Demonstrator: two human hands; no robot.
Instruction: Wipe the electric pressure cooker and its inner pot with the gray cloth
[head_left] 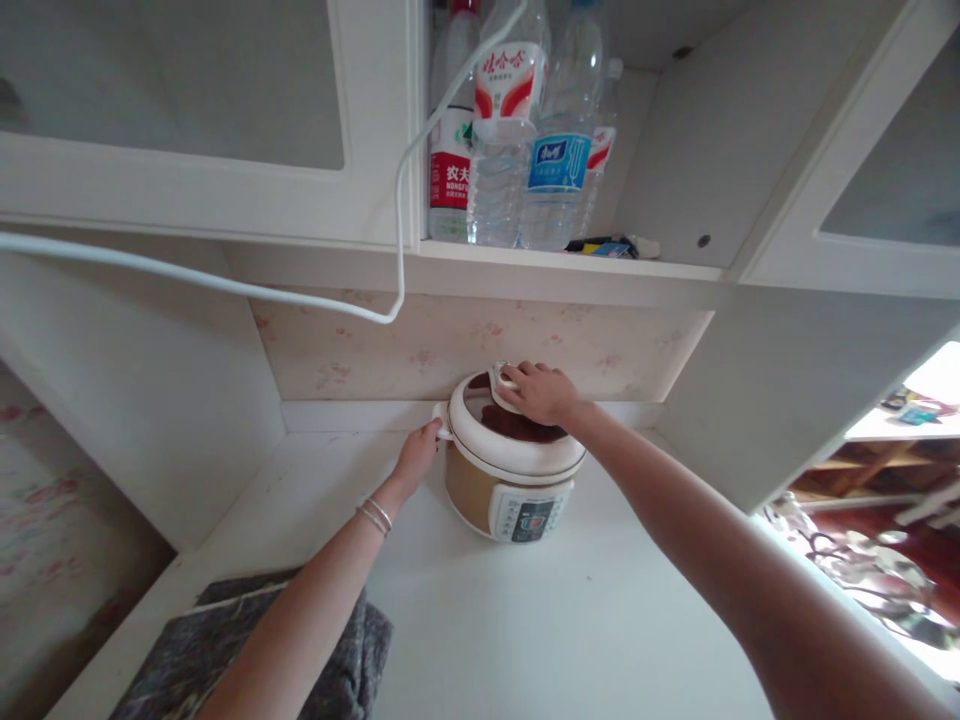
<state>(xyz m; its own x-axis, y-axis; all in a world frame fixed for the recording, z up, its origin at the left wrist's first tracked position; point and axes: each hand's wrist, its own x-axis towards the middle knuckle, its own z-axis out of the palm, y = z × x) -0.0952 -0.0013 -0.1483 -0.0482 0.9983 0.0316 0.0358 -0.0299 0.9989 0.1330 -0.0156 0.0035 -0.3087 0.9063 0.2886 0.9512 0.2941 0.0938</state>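
An electric pressure cooker point(466, 487) with a gold body, white rim and dark brown lid stands at the back of the white counter point(495, 620). Its control panel point(531, 513) faces me. My left hand point(417, 453), with bracelets on the wrist, grips the white side handle point(442, 420) on the cooker's left. On top, the fingers of my right hand point(541, 393) are wrapped round the white lid handle point(501, 386). The lid sits on the cooker. My right palm hides part of the lid.
Several plastic water bottles point(504, 190) stand on the open cabinet shelf point(525, 262) above the cooker. A white cable point(300, 298) hangs in front of it. Folded dark grey cloth point(360, 650) lies at front left. Cabinet side panels flank the counter.
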